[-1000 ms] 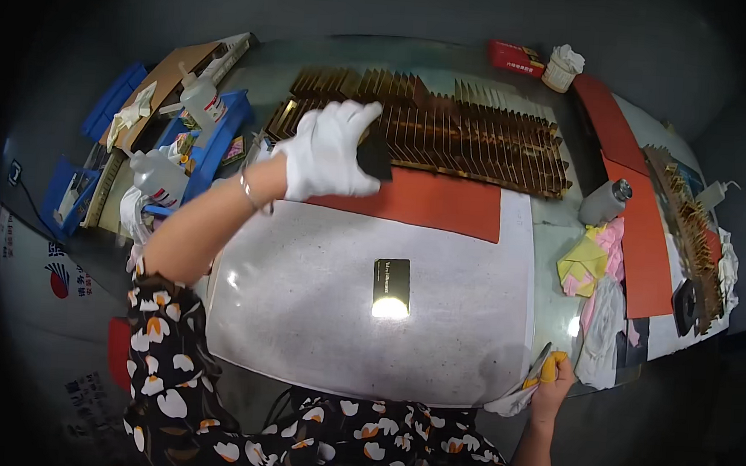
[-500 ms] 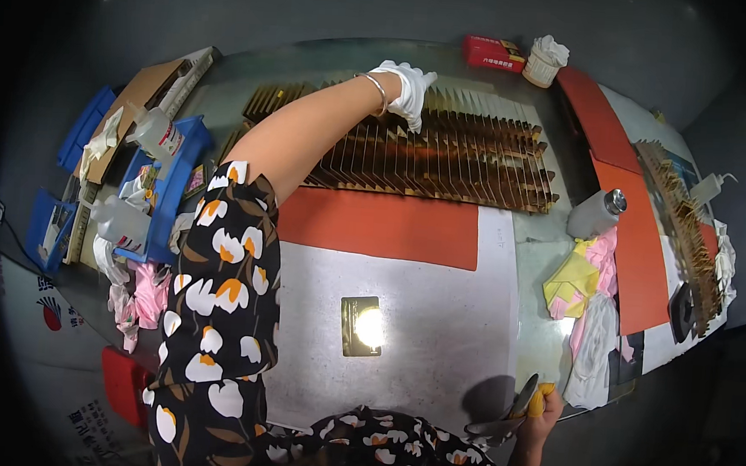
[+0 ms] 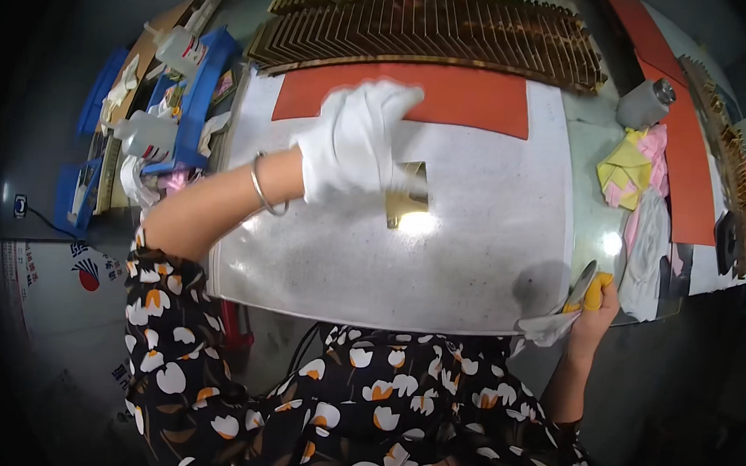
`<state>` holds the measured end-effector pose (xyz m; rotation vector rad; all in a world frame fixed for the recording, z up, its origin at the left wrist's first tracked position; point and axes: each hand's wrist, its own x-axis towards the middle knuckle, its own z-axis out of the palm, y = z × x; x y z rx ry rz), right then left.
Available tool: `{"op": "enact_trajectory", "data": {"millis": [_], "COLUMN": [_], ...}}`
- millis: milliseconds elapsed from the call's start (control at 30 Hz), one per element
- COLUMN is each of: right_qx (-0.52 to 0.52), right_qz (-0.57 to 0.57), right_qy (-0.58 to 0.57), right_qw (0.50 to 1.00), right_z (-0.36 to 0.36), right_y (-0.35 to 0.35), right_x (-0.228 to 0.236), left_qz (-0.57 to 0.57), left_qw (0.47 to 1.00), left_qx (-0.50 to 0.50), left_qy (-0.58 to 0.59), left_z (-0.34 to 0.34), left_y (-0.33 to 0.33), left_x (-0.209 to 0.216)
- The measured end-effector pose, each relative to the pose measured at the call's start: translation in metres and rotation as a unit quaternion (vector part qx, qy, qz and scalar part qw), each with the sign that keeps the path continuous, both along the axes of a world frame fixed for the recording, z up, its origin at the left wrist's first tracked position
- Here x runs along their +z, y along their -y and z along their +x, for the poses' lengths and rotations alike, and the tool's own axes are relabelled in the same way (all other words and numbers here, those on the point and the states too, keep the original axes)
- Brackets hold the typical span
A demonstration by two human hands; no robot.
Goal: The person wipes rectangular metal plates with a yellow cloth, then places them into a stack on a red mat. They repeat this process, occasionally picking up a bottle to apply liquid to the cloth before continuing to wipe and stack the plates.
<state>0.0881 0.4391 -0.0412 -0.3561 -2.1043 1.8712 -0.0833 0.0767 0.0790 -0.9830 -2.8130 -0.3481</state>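
Clock: face laid flat, gold card at its centre, 12 away from the wearer.
Gold card (image 3: 404, 209): lay on the white work sheet (image 3: 346, 261), upper part partly covered from view, bright glare at its 6 o'clock end.
Left hand (image 3: 357, 142): white-gloved, just off the card toward 10 o'clock; released, fingers extended and blurred; thumb overlapped the card in view, contact could not be told.
Left wrist: silver bangle (image 3: 265, 184) above the glove cuff.
Right hand (image 3: 595, 306): at 4 o'clock, near the sheet's corner; bare palm, yellow finger covers (image 3: 597, 291); clenched round a grey blade-like tool (image 3: 583, 283), exact kind unclear, with a white rag (image 3: 546, 329) hanging beside it.
Orange-red mat (image 3: 475, 103): at 12, over the sheet's far edge.
Slotted rack (image 3: 427, 40): beyond the mat at 12, rows of thin brown-gold plates standing in it.
Grey metal bottle (image 3: 643, 104): at 2 o'clock.
Yellow-and-pink cloth (image 3: 629, 172): near 3, below the bottle.
White cloth (image 3: 645, 258): just past 3, crumpled lengthwise.
Blue tray (image 3: 197, 107): toward 10, small items inside.
Squeeze bottles: one (image 3: 182, 50) at 10, another (image 3: 150, 136) nearer 9, both whitish plastic beside the tray.
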Motion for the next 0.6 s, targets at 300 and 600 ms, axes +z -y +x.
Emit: {"op": "enact_trajectory", "data": {"millis": [300,600], "right_qx": [0.018,0.039], "right_qz": [0.000,-0.018], "right_qy": [-0.040,-0.052], "right_qw": [0.999,0.998], "right_z": [-0.006,-0.009], "right_y": [0.008,0.007], "right_x": [0.013,0.011], "left_qz": [-0.011,0.133], "left_qw": [0.987,0.988], "left_qx": [0.128,0.059], "left_qy": [0.098,-0.054], "left_z": [0.052,0.031], "left_y": [-0.017,-0.006], "left_x": [-0.062,-0.044]}}
